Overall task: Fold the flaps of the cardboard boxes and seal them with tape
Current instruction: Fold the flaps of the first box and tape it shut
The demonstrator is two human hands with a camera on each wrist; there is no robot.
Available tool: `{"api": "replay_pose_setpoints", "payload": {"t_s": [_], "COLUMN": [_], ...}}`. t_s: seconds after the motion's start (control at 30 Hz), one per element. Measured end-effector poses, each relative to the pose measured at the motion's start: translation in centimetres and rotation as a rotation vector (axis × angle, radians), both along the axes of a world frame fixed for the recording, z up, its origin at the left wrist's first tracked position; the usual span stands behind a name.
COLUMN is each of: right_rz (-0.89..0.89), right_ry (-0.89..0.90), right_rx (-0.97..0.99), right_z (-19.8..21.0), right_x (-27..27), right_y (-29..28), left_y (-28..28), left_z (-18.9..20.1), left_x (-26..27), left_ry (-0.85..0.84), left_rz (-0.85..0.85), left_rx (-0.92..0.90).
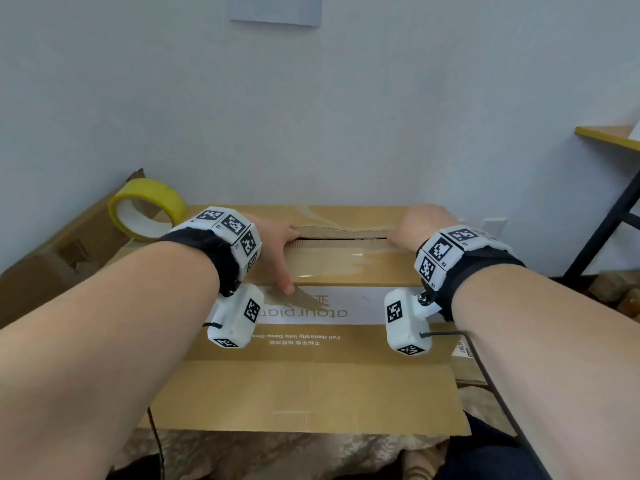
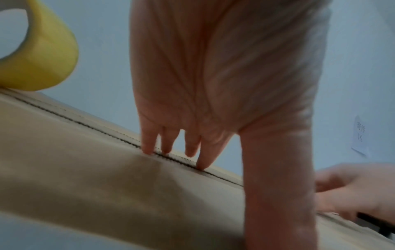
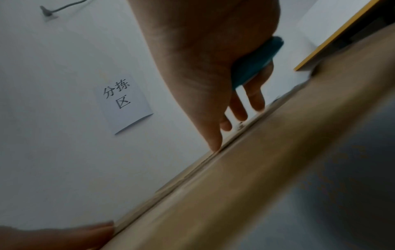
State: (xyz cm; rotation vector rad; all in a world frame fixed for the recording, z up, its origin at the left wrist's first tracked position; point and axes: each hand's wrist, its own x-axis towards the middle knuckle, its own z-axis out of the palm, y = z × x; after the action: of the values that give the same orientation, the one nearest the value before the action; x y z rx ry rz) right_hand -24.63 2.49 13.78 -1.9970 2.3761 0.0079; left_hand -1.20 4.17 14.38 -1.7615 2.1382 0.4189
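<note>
Flaps of the cardboard box (image 1: 311,341) are being pressed shut; the seam (image 1: 341,235) runs left to right, still slightly gapped. The left hand (image 1: 273,247) lies flat with straight fingers at the seam's left end. The right hand (image 1: 415,225) presses the right end while a teal object (image 3: 254,62), apparently a cutter, is clasped in its palm. Taping is judged next; the tape roll (image 1: 147,207) stands just left of the box, needing a freed hand.

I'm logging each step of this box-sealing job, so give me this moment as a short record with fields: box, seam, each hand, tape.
box: large brown cardboard box, printed white label on the near flap
seam: the two top flaps meet with a narrow gap between them
left hand: left hand flat, fingertips pressing at the seam
right hand: right hand fingertips at the seam, a teal object tucked in the palm
tape: yellow roll of tape standing on edge at the box's far left corner, untouched
sealing: not yet started
</note>
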Motion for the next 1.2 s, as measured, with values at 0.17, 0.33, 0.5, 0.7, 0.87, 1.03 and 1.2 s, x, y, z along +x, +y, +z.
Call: {"api": "replay_pose_setpoints", "payload": {"t_s": [0.17,0.33,0.5,0.7,0.87,1.03,1.2], "right_rz": [0.218,0.319,0.339,0.312,0.316,0.372,0.402], "right_ry": [-0.009,-0.064,-0.085,-0.156,-0.143,-0.051,0.027], "right_rx": [0.098,0.146,0.195,0.234,0.282,0.341,0.343], "right_z": [0.6,0.5,0.2,0.3,0.5,0.9,1.1], "right_x": [4.6,7.4,7.4,6.9,6.5,6.6,7.3], "right_y": [-2.5,-3.8,-4.8,-5.5,-5.5,-4.9,-4.0], "left_y": [-0.6,-1.0,-1.0,-0.8,-0.6,-0.3,0.2], "left_z": [0.2,-0.1,-0.2,-0.1,-0.6,-0.6,-0.6], "left_x": [1.8,2.1,2.2,2.2,2.4,2.3,2.6], "left_ry": [-0.021,-0.007,0.024,0.048,0.088,0.093,0.122], "left_rz": [-0.028,-0.093,-0.144,-0.17,-0.15,-0.114,-0.11], "left_rx": [0.052,0.071,0.041,-0.017,-0.029,0.001,0.019]}}
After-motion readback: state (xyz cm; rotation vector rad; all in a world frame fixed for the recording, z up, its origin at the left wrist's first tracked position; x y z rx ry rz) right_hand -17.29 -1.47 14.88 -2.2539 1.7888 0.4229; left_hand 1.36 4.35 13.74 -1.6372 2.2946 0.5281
